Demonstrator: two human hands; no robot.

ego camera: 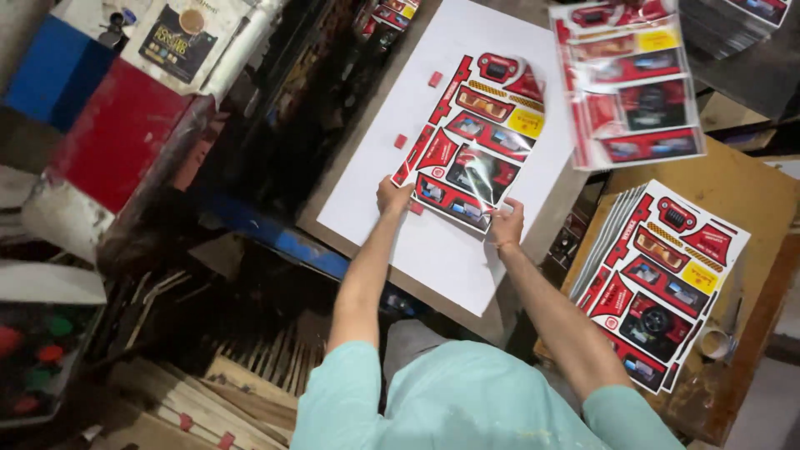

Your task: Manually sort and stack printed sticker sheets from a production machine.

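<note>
Both hands are pinching the near edge of a glossy red printed sheet (471, 142) lying on the white board (433, 242) on the table (350, 167), left hand (393, 197) at its left corner, right hand (507, 225) at its right, stack of similar sheets (658, 283) sitting just to the right.

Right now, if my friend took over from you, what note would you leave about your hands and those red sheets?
Left hand pinches the near left corner of the glossy red printed sheet.
Right hand pinches its near right corner.
The sheet lies on the white board, between small red blocks.
Done: a loose pile of sheets lies at the far right.
Left: a neat stack of sheets on the wooden table.
</note>
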